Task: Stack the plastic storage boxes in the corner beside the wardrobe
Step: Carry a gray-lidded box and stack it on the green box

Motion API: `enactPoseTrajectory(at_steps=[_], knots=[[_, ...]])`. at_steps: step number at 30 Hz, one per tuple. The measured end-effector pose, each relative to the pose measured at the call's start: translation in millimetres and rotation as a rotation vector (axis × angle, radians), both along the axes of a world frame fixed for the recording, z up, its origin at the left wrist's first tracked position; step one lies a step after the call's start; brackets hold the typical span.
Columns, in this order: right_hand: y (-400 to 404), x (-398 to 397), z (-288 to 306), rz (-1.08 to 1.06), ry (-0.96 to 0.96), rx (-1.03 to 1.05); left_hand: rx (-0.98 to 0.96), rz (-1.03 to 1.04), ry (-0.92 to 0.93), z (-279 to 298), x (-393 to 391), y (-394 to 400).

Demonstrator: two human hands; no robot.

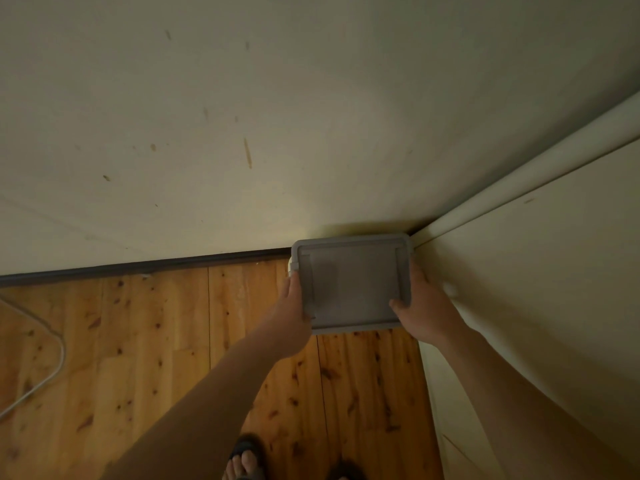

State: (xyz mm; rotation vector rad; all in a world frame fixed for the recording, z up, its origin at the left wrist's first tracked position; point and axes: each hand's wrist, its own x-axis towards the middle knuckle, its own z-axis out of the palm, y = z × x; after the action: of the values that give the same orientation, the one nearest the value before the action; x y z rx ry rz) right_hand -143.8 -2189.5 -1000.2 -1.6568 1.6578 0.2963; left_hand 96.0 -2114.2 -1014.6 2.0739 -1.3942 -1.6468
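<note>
Storage box (351, 282), grey-lidded and rectangular, sits at about one o'clock from the person's feet, tucked into the corner where the cream wall (242, 133) meets the wardrobe (519, 271) side at three o'clock. The left hand (294, 306) grips its nine o'clock edge, thumb on the lid and fingers curled under the rim; the right hand (420, 306) holds the three o'clock edge the same way, thumb pressed on the lid's near corner (its other fingers are hidden between box and wardrobe). To finish this step well, the person should probably keep the box level, square it to both walls, and ease the right fingers out before they get pinched. The lid looks matte, with a raised border and a recessed centre panel. Whether another box lies beneath cannot be told. Below is knotty wooden floor (138, 341).
</note>
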Motion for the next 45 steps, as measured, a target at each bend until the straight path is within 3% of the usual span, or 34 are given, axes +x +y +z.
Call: enactPoseTrajectory(at_steps=[25, 37, 45], knots=[[2.8, -2.0, 22.0, 0.056, 0.074, 0.053, -0.054, -0.063, -0.14, 29.6, -9.0, 7.3], [21.1, 9.3, 129.4, 0.068, 0.069, -0.046, -0.149, 0.024, -0.179, 153.9, -9.7, 22.9], [23.3, 17.7, 238.7, 0.083, 0.048, -0.17, -0.155, 0.037, -0.24, 250.5, -4.4, 29.6]])
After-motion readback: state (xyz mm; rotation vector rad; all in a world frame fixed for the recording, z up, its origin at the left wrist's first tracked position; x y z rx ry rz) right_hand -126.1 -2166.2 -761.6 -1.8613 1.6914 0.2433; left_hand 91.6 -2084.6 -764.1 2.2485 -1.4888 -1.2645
